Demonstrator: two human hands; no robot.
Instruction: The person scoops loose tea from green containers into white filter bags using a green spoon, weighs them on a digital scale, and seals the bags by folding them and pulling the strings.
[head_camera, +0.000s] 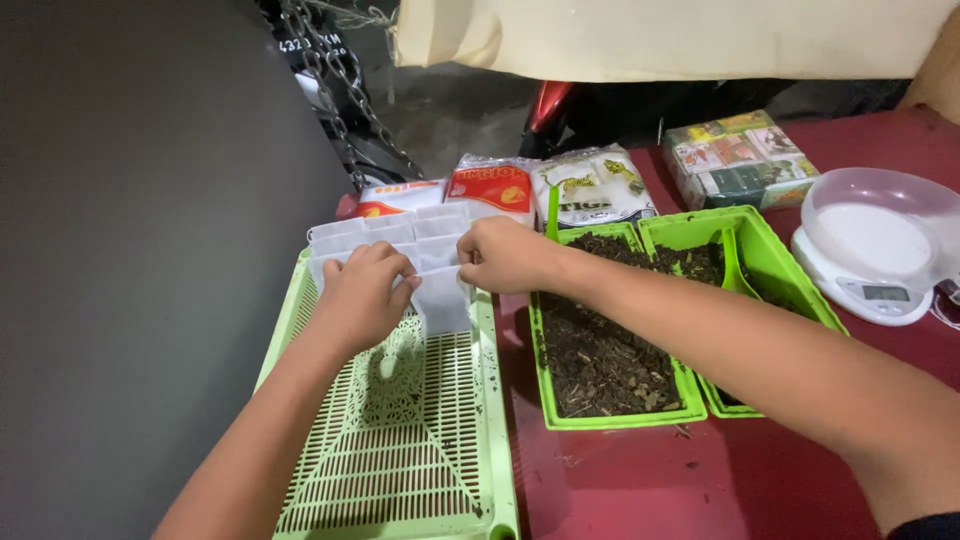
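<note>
From the head camera, looking down: your left hand (362, 293) and your right hand (508, 254) were both at the far end of the light green slotted tray (400, 440). Between them was one small white paper bag (443, 300), lying on the tray at its far right corner.

Your left hand was curled, knuckles up, with the fingertips pinching the left edge of that bag. Your right hand was closed too, holding the bag's top right corner. Both arms reached forward, the right one crossing over from the right side, above the green tub of dark soil (600, 350).

More small white bags (385, 232) lay in rows at the far end of the tray, just behind your hands. So some bags were already laid out there. Most of the tray, the part nearer to you, had no bags on it, only a few dark crumbs. I judged the laying out was only begun.

Right of the tray stood the soil tub, and right of that a second green tub (770, 260) with a green scoop (733, 268) in it. Further right sat a white kitchen scale (880, 245) with a clear bowl on top. Behind the tray lay sealed packets (545, 188) and a box of small packs (738, 158).
</note>
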